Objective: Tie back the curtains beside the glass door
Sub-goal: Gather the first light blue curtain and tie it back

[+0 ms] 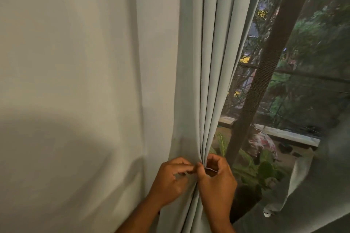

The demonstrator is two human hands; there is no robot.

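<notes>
A pale grey-green curtain (198,81) hangs in gathered folds to the left of the glass door (303,73). Low in the view the folds are pinched into a tight bunch. My left hand (168,181) presses on the bunch from the left, with its fingers curled on the cloth. From the right, my right hand (217,181) closes around the same bunch and pinches a thin pale strip, seemingly a tie-back (211,170), against it. Most of the strip is hidden between the fingers.
A plain pale wall (66,81) fills the left half. A dark vertical door frame bar (265,73) crosses the glass, with plants and a low ledge outside. Another fold of grey cloth (312,185) hangs at the lower right.
</notes>
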